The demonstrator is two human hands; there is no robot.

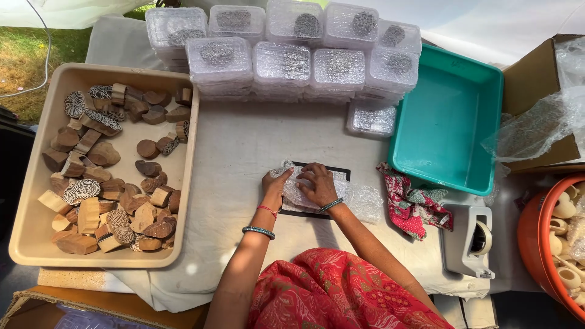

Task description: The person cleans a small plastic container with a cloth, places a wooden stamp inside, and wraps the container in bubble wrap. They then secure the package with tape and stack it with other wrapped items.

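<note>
Both hands sit mid-table on a sheet of bubble wrap (317, 194) lying over a flat black-edged pad (332, 170). Left hand (275, 186) is curled at the wrap's left edge, fingers pinching the plastic, a small bundle under it; can't tell what's inside. Right hand (318, 184) lies palm down w/ fingers spread, pressing the wrap flat, not gripping. Bangles on both wrists. To the left, well apart, a beige tray (24, 231) holds a heap of carved wooden stamp blocks (116, 176), some pattern side up. Along the far edge of the white cloth (244, 146) stand stacks of clear plastic boxes (286, 55), each w/ a dark patterned piece inside; one single box (372, 117) sits lower, just beside a teal plastic tub (451, 116). A red printed rag (411, 204) lies near the tub's front corner, just right of the wrap. A grey tape dispenser (469, 237) is near the right forearm. Far right: orange basin (536, 244) w/ pale small cups, and a cardboard box (536, 79) w/ more wrap spilling out.
</note>
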